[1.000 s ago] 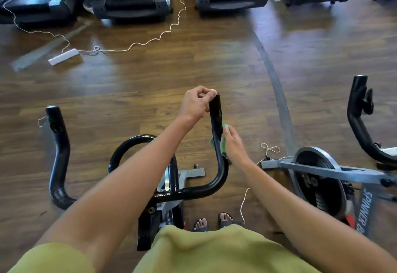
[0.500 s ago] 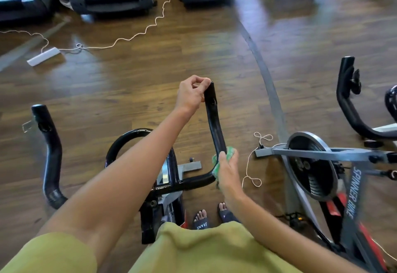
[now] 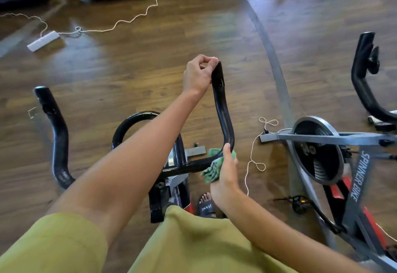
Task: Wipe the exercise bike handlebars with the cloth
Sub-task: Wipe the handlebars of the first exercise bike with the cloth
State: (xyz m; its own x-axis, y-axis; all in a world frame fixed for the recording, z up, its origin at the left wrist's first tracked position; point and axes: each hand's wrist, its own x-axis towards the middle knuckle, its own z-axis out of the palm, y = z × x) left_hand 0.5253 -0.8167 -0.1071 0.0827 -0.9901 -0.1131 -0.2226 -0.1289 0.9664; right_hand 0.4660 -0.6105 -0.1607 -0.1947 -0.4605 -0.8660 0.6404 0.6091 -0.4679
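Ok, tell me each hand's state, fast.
Left hand: closed, gripping the tip of the handlebar.
Right hand: closed, holding the cloth against the handlebar's bend.

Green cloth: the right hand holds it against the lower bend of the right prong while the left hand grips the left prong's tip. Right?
One slip. The head view shows the left hand gripping the tip of the same right prong where the right hand holds the green cloth; the left prong stands untouched.
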